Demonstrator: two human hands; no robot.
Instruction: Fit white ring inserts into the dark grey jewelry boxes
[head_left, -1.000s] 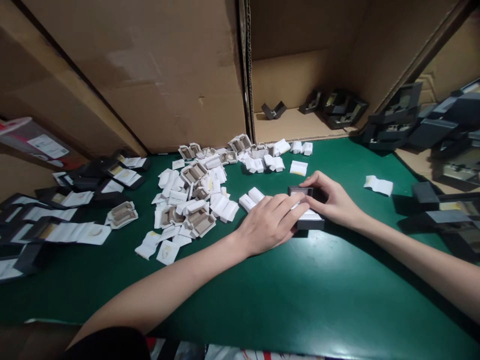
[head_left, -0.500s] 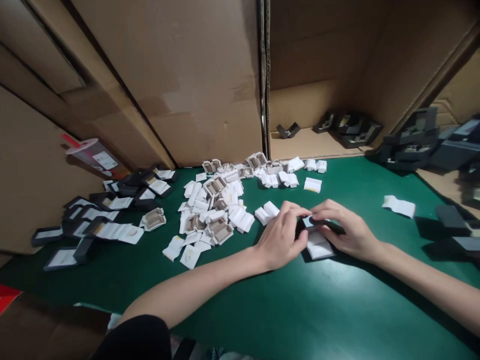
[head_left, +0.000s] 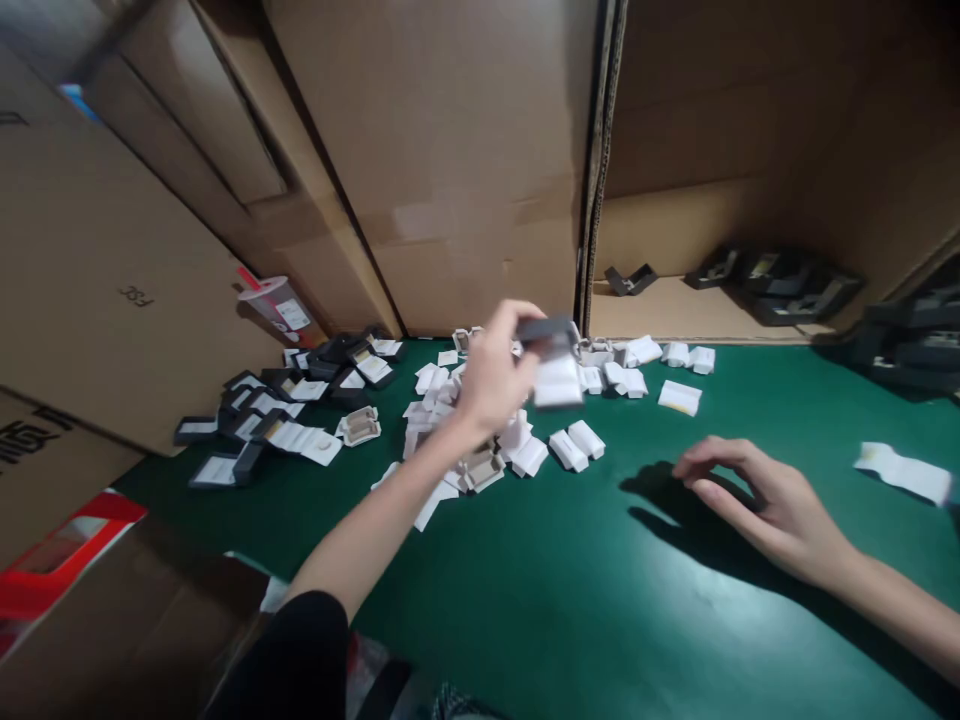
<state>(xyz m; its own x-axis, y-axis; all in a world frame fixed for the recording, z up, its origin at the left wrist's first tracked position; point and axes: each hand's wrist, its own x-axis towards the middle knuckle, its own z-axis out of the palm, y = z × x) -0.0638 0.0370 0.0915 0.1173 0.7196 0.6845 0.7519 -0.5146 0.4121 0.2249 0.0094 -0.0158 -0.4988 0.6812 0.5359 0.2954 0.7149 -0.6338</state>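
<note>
My left hand (head_left: 491, 375) is raised above the green table (head_left: 570, 590) and grips a small open dark box (head_left: 551, 352) with a white insert, blurred by motion. It hangs over a heap of white paper inserts (head_left: 480, 420). My right hand (head_left: 765, 500) rests low over the table at the right, fingers loosely spread, holding nothing. A row of open dark boxes with white inserts (head_left: 277, 410) lies at the left of the table.
Large cardboard cartons (head_left: 465, 170) wall in the back and left. An open carton (head_left: 757, 275) at the back right holds more dark boxes. A plastic cup with a red lid (head_left: 274, 305) leans at the left. A loose white insert (head_left: 904, 472) lies far right.
Both hands were on the dark box on the table. My left hand has lifted it up and to the left; my right hand let go and stayed low. The view swung left.
</note>
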